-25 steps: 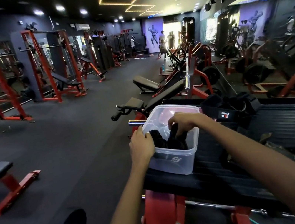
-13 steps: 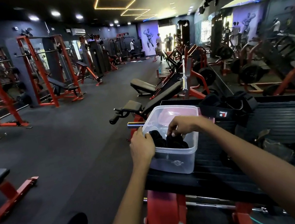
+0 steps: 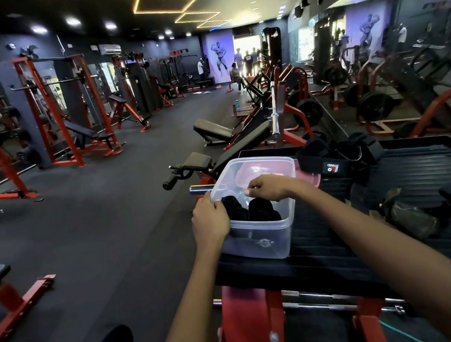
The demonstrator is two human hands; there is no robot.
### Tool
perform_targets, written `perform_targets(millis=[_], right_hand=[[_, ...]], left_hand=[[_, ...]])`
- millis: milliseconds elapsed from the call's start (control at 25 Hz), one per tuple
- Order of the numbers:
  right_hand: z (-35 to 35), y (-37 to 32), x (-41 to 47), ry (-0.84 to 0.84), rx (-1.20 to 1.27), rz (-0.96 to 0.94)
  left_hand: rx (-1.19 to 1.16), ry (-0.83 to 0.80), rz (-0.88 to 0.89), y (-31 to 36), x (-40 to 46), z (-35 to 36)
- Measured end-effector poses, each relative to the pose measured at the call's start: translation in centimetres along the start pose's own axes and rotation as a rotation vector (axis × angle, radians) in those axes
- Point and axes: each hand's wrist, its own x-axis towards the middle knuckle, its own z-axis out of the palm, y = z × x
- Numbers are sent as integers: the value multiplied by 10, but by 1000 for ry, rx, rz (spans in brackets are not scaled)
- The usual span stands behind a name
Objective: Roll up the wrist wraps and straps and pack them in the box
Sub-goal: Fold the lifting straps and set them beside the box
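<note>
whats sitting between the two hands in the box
In the head view, black rolled wraps lie inside the clear box, between the left hand on its near rim and the right hand above it.

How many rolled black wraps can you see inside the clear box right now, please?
2: one rolled wrap beside the left hand and another rolled wrap below the right hand; more may be hidden underneath.

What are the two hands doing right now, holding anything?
Left hand: grips the near-left rim of the clear plastic box.
Right hand: fingers curled above the rolled black wraps in the box; whether it holds anything cannot be told.
</note>
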Motion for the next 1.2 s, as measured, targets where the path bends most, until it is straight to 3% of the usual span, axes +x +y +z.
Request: perform_targets(millis=[120, 200, 320, 440, 520, 640, 760, 1040, 1120, 1200], right_hand=[[-1, 6, -16, 177, 64, -51], [-5, 15, -31, 378, 239, -59], [-12, 40, -61, 656, 429, -53], [-15, 76, -90, 754, 480, 26], [-14, 108, -110, 777, 497, 116], [-13, 162, -141, 819, 492, 280], [-12, 206, -170, 804, 400, 431], [-2, 268, -208, 622, 152, 750], [-3, 283, -212, 499, 141, 754], [3, 293, -212, 422, 109, 678]], left_hand=[[44, -49, -5, -2, 4, -4], [135, 80, 111, 6, 2, -2], [-101, 251, 381, 45, -20, 14], [-282, 114, 540, 87, -53, 49], [-328, -27, 561, 106, -72, 83], [-395, -256, 414, 120, -94, 137], [-346, -376, 403, 130, -109, 179], [-78, -494, 439, 169, -111, 241], [78, -491, 431, 171, -106, 254], [74, -408, 376, 171, -102, 263]])
